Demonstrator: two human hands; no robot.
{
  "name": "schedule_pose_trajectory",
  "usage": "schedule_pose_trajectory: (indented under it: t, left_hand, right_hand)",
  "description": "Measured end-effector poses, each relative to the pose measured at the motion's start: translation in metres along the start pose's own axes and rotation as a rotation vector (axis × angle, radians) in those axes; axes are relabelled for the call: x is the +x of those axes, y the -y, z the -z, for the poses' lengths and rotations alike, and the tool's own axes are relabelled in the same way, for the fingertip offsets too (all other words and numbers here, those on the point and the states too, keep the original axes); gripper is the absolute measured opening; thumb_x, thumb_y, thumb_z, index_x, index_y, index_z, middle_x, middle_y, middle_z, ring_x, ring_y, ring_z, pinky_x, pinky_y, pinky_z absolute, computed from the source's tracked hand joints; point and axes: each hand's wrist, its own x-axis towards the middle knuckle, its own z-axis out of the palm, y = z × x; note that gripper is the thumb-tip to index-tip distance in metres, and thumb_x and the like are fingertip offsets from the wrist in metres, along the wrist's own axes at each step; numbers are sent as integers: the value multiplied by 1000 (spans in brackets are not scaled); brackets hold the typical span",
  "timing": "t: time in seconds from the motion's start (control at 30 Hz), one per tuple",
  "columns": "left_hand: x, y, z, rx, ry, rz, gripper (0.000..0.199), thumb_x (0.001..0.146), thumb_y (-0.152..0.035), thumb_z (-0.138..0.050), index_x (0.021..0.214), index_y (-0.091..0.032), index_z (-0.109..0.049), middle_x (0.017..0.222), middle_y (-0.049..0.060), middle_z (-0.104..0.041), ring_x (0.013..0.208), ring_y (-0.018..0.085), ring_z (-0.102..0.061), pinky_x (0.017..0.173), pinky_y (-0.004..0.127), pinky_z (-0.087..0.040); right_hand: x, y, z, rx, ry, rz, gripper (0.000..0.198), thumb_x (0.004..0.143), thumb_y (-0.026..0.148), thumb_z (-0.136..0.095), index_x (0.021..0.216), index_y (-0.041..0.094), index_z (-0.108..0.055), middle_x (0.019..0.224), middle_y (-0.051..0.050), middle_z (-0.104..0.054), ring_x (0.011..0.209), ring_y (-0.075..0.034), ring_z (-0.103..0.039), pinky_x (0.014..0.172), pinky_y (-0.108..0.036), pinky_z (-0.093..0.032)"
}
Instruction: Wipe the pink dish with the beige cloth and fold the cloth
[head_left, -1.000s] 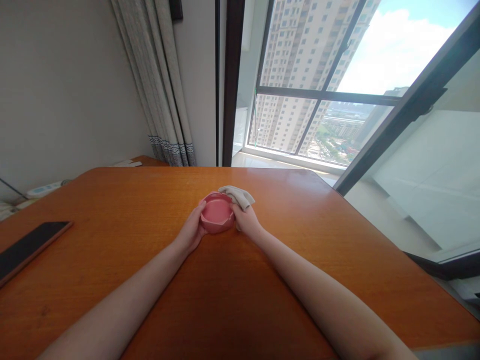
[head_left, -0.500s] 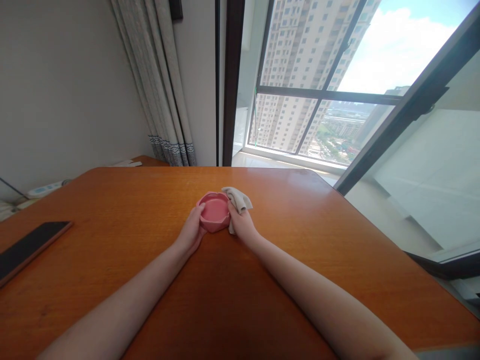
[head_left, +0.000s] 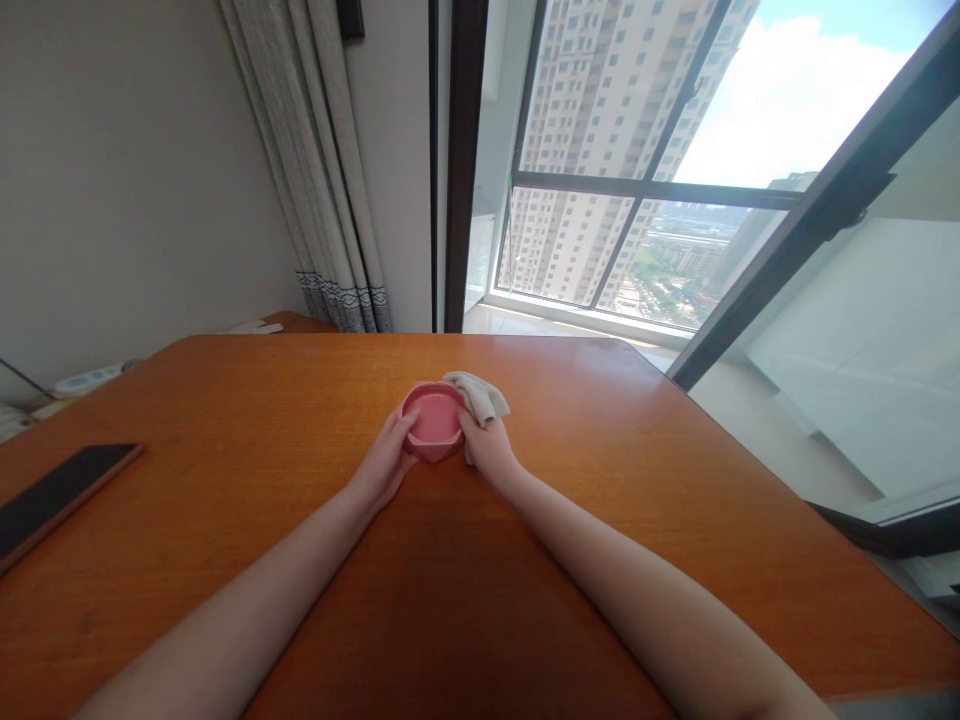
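Note:
A pink ashtray (head_left: 435,420) with a faceted outer wall is tilted so that its hollow faces me. My left hand (head_left: 391,450) grips its left side, thumb over the rim and fingers underneath. On the opposite side, my right hand (head_left: 486,448) holds a pale grey cloth (head_left: 480,395) against the ashtray's wall, the thumb near the rim. The cloth is bunched, and part of it hangs below the hand. The right fingers are mostly hidden behind the cloth and the ashtray.
Beneath my arms is a brown wooden table (head_left: 300,400). A dark phone (head_left: 64,500) lies at its left side. Beyond the left edge is a white power strip (head_left: 90,380). A grey curtain (head_left: 322,180) and a glass window (head_left: 585,240) stand behind the table.
The ashtray has shifted slightly right and turned a little in my hands. The cloth and my right hand have moved slightly right with it.

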Motion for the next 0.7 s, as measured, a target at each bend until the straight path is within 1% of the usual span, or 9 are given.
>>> schedule_pose_trajectory:
  t: [0.07, 0.17, 0.27, 0.37, 0.43, 0.5, 0.57, 0.63, 0.7]
  left_hand:
    - [-1, -1, 0, 16, 3, 22, 42, 76, -38, -63, 114, -22, -56, 113, 5, -62, 96, 19, -61, 72, 29, -55]
    - [0, 0, -1, -2, -61, -9, 38, 76, -38, -62, 109, -19, -59, 107, 5, -64, 95, 18, -61, 71, 27, -54]
    - [1, 2, -2, -78, -136, -87, 32, 78, -33, -59, 107, -19, -60, 106, 3, -65, 98, 17, -60, 78, 27, -53]
    - [2, 3, -2, -153, -166, -121, 29, 81, -31, -55, 107, -21, -60, 108, 2, -65, 101, 18, -59, 82, 29, -52]
    - [3, 3, -1, -153, -160, -117, 29, 80, -31, -56, 106, -20, -60, 108, 3, -65, 100, 17, -59, 83, 30, -52]
    - [4, 3, 0, -132, -127, -108, 30, 78, -31, -60, 107, -19, -59, 106, 3, -64, 98, 16, -60, 84, 30, -51]
    - [2, 2, 0, -108, -83, -87, 33, 77, -30, -63, 107, -19, -58, 106, 3, -64, 96, 16, -60, 83, 30, -52]
    - [0, -1, -2, -84, -50, -47, 35, 77, -33, -63, 108, -19, -58, 107, 4, -63, 96, 17, -60, 80, 32, -53]
    - [-2, -3, -3, -60, -45, -15, 37, 78, -38, -61, 110, -20, -58, 110, 5, -62, 97, 19, -60, 78, 33, -54]
  right_hand:
    - [5, 3, 5, -25, 29, 70, 33, 81, 15, -46, 108, 24, -62, 121, -1, -58, 118, -17, -49, 108, -34, -33]
    - [6, 6, 7, -31, 84, 117, 30, 84, 20, -47, 110, 25, -61, 122, -2, -58, 118, -18, -49, 108, -35, -33]
    - [0, 6, 0, -10, 89, 100, 32, 88, 27, -46, 119, 24, -57, 129, -4, -53, 123, -17, -45, 110, -34, -31]
    - [-10, 2, -10, -7, 88, 56, 38, 91, 31, -43, 127, 25, -50, 138, -3, -46, 129, -18, -38, 113, -35, -27]
    - [-14, 0, -13, -14, 76, 31, 41, 91, 32, -44, 131, 26, -47, 141, -3, -42, 132, -18, -35, 114, -37, -24]
    - [-14, -1, -12, -16, 54, 15, 42, 90, 32, -45, 131, 26, -47, 141, -3, -41, 132, -19, -34, 115, -37, -22]
    - [-10, 1, -7, -9, 37, 16, 39, 89, 31, -46, 128, 26, -50, 138, -3, -45, 130, -19, -37, 114, -37, -25]
    - [-3, 4, -1, -7, 37, 49, 34, 89, 29, -46, 121, 26, -56, 133, -2, -50, 127, -19, -41, 112, -36, -28]
    - [3, 6, 5, -10, 59, 95, 30, 88, 26, -46, 115, 27, -59, 128, -1, -54, 124, -18, -44, 111, -36, -30]
